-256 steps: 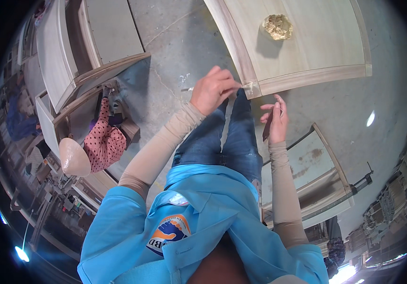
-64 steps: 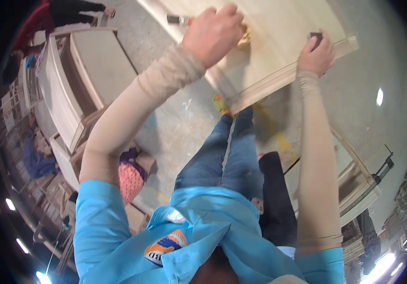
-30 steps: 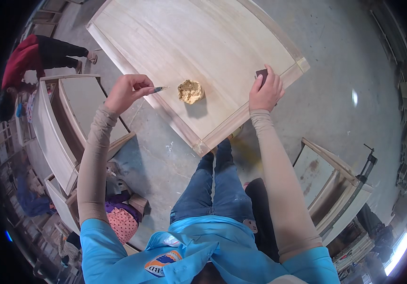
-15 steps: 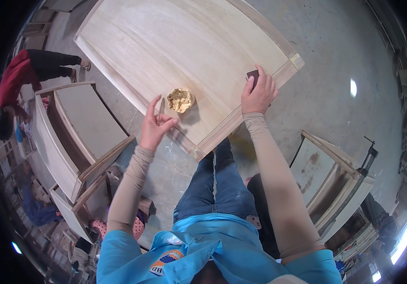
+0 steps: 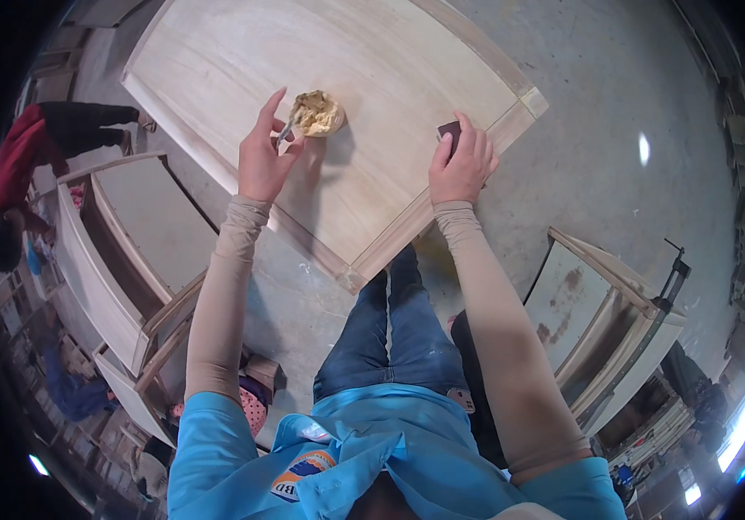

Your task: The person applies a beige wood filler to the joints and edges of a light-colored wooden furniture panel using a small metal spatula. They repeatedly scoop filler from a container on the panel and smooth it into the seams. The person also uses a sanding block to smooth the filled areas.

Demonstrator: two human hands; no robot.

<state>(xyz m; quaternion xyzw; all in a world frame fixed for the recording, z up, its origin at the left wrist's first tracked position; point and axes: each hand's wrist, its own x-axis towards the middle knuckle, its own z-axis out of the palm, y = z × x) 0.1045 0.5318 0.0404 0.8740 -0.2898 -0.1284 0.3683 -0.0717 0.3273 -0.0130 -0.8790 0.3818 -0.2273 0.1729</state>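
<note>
A pale wooden panel (image 5: 372,156) with a raised frame lies before me. My left hand (image 5: 261,165) is over its left edge, with a thin grey strip (image 5: 285,132), like a small putty knife, pinched between thumb and fingers. The strip reaches up to the rim of a rounded cup of yellowish putty (image 5: 317,114); whether the cup rests on the panel or is lifted, I cannot tell. Near the right edge, my right hand (image 5: 461,165) grips a small dark maroon block (image 5: 449,137) against the panel. The hand hides the block's lower part.
Wooden drawer-like cabinets stand at left (image 5: 143,234) and at right (image 5: 593,334), the right one with a long bar clamp (image 5: 672,279) on it. A person in a red top (image 5: 21,165) bends over at far left. Grey concrete floor (image 5: 615,104) surrounds the panel.
My left hand has moved up and now pinches the grey strip. The putty cup has shifted away from me and slightly left. My right hand, with the maroon block, has moved slightly left.
</note>
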